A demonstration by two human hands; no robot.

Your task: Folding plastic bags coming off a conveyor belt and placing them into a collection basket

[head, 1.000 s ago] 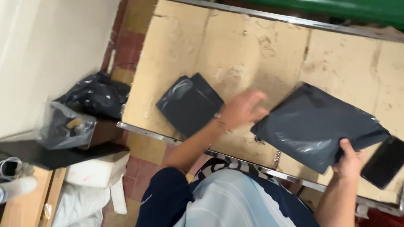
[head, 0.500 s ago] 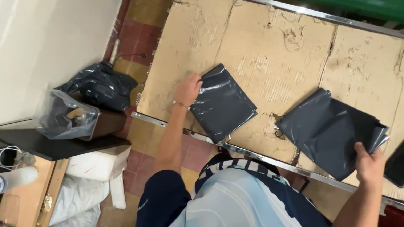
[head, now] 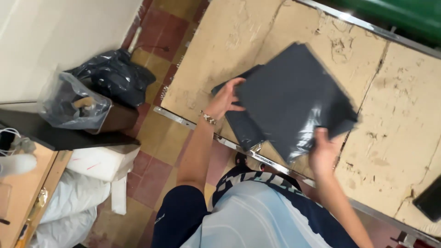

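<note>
A large dark grey plastic bag [head: 294, 92] hangs flat just over the cardboard-covered table [head: 220, 41]. My right hand [head: 321, 151] grips its near right corner. My left hand [head: 227, 97] has its fingers and thumb around the bag's left edge. Under it lies a second, smaller dark bag [head: 243, 127]; only its left and near parts show, close to the table's metal front edge [head: 183, 120].
A flat black object [head: 429, 202] lies at the table's right edge. On the tiled floor to the left sit a black rubbish bag [head: 115, 76], a clear plastic bag [head: 73, 103] on a dark shelf [head: 69, 138], and a white box [head: 103, 160].
My right hand has carried the large bag from the right side of the table to over the smaller bag. My left hand left the smaller bag and took the large bag's edge.
</note>
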